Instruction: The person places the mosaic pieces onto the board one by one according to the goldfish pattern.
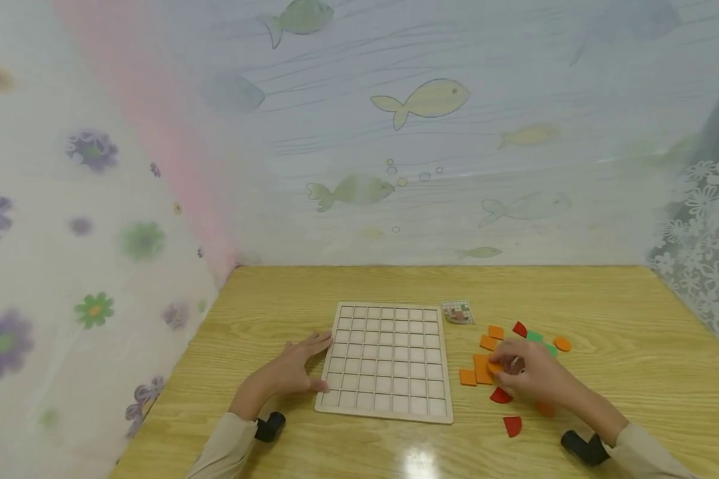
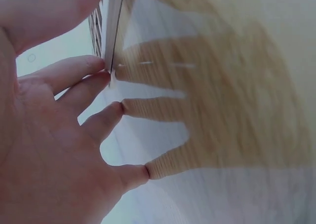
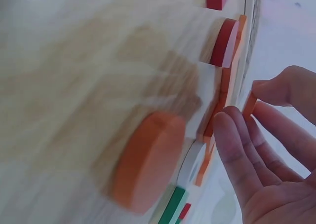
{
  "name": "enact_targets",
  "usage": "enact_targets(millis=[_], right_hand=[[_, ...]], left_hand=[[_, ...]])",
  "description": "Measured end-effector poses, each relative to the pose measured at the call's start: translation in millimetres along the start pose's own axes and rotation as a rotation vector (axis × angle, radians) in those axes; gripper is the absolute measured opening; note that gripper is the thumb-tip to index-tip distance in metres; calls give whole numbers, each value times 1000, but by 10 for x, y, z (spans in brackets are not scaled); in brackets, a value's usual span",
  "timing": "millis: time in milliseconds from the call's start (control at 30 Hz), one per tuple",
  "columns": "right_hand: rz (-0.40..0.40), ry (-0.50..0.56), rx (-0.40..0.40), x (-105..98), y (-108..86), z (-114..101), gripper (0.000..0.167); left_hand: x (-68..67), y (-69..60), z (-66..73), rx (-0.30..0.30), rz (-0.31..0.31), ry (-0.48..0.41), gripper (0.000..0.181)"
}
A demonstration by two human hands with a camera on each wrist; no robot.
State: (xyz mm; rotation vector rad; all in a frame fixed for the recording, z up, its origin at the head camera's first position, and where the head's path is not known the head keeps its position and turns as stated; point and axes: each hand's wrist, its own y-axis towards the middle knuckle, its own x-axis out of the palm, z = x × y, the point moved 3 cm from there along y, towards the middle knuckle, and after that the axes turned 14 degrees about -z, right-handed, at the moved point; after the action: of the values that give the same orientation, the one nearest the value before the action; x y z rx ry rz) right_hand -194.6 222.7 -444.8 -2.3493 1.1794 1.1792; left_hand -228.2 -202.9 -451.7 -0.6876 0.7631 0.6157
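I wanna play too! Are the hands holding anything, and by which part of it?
The right hand pinches an orange piece, seemingly by its edges. The left hand holds nothing; it just touches the board.

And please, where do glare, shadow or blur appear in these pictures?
Head: white glare on the table near the picture's bottom edge; left wrist: a dark shape, shadow or reflection, spreads out from the left hand; right wrist: the nearest orange piece looks soft-edged.
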Motion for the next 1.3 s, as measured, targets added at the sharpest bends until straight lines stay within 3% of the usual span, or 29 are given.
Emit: enact_targets(millis=[300,1100,1300], right_hand=[[8,-1,-78,17,207,-51,16],[-94,84,-126,267,1116,-305,15],[-105,85,-173,367,1299,-401,15]], left_hand=[[5,24,35,2,-6,-17,84],[-15,4,106,3,17,16,82],[-28,-18,107,16,-24,-13,83]])
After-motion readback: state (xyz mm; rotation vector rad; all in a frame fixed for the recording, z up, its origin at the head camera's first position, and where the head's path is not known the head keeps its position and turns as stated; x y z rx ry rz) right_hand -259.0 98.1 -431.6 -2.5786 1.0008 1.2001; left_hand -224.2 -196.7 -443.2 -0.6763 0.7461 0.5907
